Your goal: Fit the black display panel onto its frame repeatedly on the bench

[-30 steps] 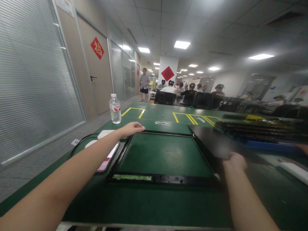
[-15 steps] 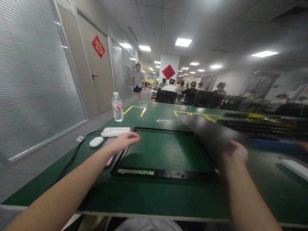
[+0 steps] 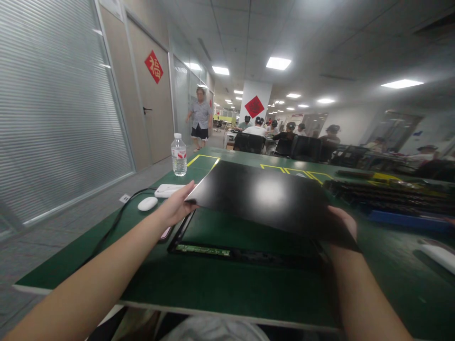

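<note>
A thin, glossy black panel (image 3: 263, 194), like a display screen panel, hangs level between my two hands. My left hand (image 3: 179, 204) pinches its left edge, thumb on top and fingers below. My right hand (image 3: 343, 222) grips the right edge, its fingers partly hidden by the panel. Below the panel, a black rectangular frame (image 3: 249, 258) lies on the green table (image 3: 213, 289). A green circuit strip (image 3: 202, 250) runs along the frame's near side. The panel covers the frame's far side and much of its inside.
On the left are a water bottle (image 3: 179, 156), a white mouse (image 3: 147, 203), a white box-like device (image 3: 167, 190) and a black cable (image 3: 117, 222). Stacked black parts (image 3: 377, 201) lie at right near a blue tray (image 3: 408, 221). A person (image 3: 200, 116) walks behind the table.
The panel has swung left from my right side to over the frame. My left hand, free before, has closed on its left edge. The walking person has come nearer.
</note>
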The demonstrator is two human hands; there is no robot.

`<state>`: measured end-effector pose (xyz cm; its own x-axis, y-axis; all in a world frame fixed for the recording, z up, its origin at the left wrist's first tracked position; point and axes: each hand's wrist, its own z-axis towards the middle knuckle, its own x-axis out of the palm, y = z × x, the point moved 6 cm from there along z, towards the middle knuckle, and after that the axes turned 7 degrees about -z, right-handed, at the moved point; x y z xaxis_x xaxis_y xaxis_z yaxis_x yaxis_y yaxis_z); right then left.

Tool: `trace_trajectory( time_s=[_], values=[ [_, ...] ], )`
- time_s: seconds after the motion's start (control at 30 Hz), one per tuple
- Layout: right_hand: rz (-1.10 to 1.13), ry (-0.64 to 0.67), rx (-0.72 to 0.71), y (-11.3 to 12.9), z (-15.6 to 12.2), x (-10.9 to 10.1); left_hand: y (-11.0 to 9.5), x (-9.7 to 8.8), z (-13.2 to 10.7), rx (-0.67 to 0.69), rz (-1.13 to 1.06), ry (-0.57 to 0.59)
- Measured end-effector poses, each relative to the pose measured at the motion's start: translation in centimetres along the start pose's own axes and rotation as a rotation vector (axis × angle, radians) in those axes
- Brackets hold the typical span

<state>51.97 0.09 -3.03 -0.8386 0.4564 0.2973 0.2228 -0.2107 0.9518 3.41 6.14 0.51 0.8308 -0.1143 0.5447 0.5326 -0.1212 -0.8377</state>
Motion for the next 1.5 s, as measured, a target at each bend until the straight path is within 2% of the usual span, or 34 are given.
trace_trajectory(
  time_s=[0.17, 0.27, 0.33, 0.4, 0.5, 0.67, 0.77, 0.97, 1.13, 1.3, 1.5],
  values=[
    [-0.034, -0.006, 0.229, -0.9, -1.7, 2.5, -1.7, -0.9, -0.1, 0.015, -0.015, 0.039],
    [-0.095, 0.138, 0.466, -2.2, -2.9, 4.5, -2.8, -2.0, 0.1, 0.035, -0.026, -0.002],
    [-0.142, 0.255, 0.554, -2.9, -3.4, 5.5, -3.4, -2.4, 0.2, 0.041, -0.021, -0.024],
    [-0.169, 0.305, 0.536, -3.0, -3.5, 5.9, -4.0, -2.6, 0.0, 0.058, 0.002, -0.028],
    [-0.215, 0.281, 0.451, -2.8, -3.2, 5.7, -4.2, -2.5, -0.4, 0.065, 0.051, -0.029],
    [-0.460, 0.024, 0.355, -1.8, -3.2, 4.2, -3.6, -1.8, -1.3, 0.007, 0.120, -0.002],
    [-0.530, -0.048, 0.323, -1.4, -3.3, 4.1, -3.1, -1.3, -1.7, -0.025, 0.172, 0.013],
    [-0.590, -0.093, 0.267, -1.6, -2.8, 3.6, -1.7, -1.4, -1.9, -0.065, 0.232, -0.091],
    [-0.696, -0.130, 0.172, -0.9, -2.9, 3.3, -0.6, -1.7, -1.5, -0.082, 0.291, -0.073],
    [-0.731, -0.130, 0.140, -0.7, -2.9, 3.4, -0.4, -2.0, -1.3, -0.081, 0.331, -0.083],
    [-0.818, -0.119, 0.085, -1.8, -1.1, 1.7, 0.5, -1.8, -1.2, -0.075, 0.353, -0.063]
  ],
)
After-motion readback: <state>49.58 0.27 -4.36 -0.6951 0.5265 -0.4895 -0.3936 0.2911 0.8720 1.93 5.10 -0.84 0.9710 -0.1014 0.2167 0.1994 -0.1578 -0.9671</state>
